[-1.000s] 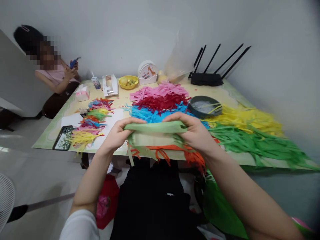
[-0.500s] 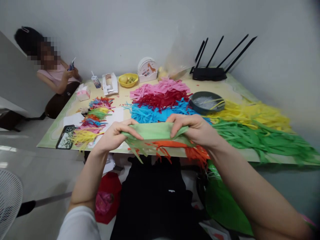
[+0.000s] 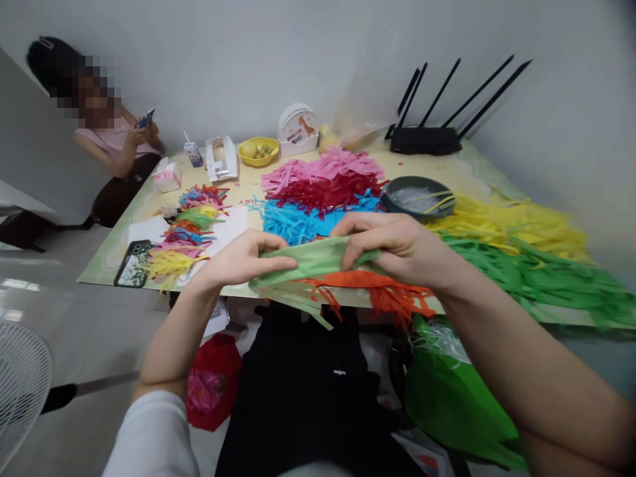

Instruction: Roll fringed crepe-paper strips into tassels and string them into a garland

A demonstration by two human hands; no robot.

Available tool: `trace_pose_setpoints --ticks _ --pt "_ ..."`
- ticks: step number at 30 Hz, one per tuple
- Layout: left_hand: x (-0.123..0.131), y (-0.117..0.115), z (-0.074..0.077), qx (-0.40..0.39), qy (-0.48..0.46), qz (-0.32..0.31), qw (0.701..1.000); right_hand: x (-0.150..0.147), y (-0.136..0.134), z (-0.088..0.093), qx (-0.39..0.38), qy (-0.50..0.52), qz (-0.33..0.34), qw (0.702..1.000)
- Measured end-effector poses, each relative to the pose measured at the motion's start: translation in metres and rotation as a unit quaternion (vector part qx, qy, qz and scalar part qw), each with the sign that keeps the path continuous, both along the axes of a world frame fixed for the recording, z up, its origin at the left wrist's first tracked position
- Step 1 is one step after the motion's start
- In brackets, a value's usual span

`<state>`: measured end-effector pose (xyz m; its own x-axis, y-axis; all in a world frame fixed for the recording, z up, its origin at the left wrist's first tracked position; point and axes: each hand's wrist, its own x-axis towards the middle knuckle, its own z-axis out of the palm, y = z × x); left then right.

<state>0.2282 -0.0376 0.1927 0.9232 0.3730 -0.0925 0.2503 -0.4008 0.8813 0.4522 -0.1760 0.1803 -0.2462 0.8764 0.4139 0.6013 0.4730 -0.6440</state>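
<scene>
Between my two hands a pale green fringed strip (image 3: 318,260) is stretched sideways above the table's front edge, with loose fringe hanging below its left part. My left hand (image 3: 248,257) pinches its left end, thumb on top. The right end is gripped by my right hand (image 3: 385,248), fingers curled over it. Under the strip lies orange fringe (image 3: 397,295), partly spilling over the edge. Just beyond are blue fringe (image 3: 293,222), dark red fringe (image 3: 322,192) and pink fringe (image 3: 328,169). Green fringe (image 3: 527,275) and yellow fringe (image 3: 517,222) lie to the right.
A dark round bowl (image 3: 420,197) stands beyond my right hand. Farther back are a black router (image 3: 424,140), a yellow fruit dish (image 3: 258,152) and a tissue box (image 3: 167,175). A phone (image 3: 133,264) and a multicoloured garland (image 3: 186,232) lie left. Another person (image 3: 106,142) sits far left.
The green strip between my hands has become narrower, its left end gathered further under my left thumb. My hands have come slightly closer together. The view has shifted a little.
</scene>
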Motion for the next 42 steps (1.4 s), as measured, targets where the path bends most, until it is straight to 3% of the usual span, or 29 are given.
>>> trace_pose_setpoints --ticks 4,6,11,14,19,25,32,37,42 --pt "0.001 -0.001 -0.004 0.124 0.028 -0.011 0.992 0.011 -0.011 0.015 -0.067 -0.058 0.026 0.996" --pt "0.002 -0.003 -0.004 0.166 0.030 -0.018 0.986 0.013 -0.012 0.020 -0.090 -0.058 0.006 0.994" --pt "0.004 -0.009 -0.007 0.184 0.026 -0.023 0.982 -0.007 0.003 0.000 -0.142 -0.050 -0.080 0.985" --pt "0.001 -0.010 -0.010 0.130 0.003 0.032 0.991 -0.020 0.005 -0.016 -0.150 0.009 -0.127 0.980" --pt "-0.006 -0.014 -0.027 -0.051 -0.067 0.134 0.987 -0.029 -0.006 -0.031 -0.154 0.191 -0.178 0.953" --pt "-0.013 -0.014 -0.050 -0.141 -0.167 0.141 0.966 -0.032 -0.009 -0.047 -0.073 0.280 -0.142 0.947" --pt "-0.019 -0.016 -0.041 -0.059 -0.180 0.095 0.977 -0.028 -0.006 -0.047 -0.028 0.206 -0.126 0.970" --pt "-0.017 -0.021 -0.042 -0.028 -0.163 0.176 0.970 -0.032 -0.008 -0.045 0.049 0.105 -0.137 0.984" --pt "-0.013 -0.023 -0.041 0.121 -0.136 0.175 0.968 -0.044 -0.013 -0.046 0.064 0.033 -0.225 0.972"
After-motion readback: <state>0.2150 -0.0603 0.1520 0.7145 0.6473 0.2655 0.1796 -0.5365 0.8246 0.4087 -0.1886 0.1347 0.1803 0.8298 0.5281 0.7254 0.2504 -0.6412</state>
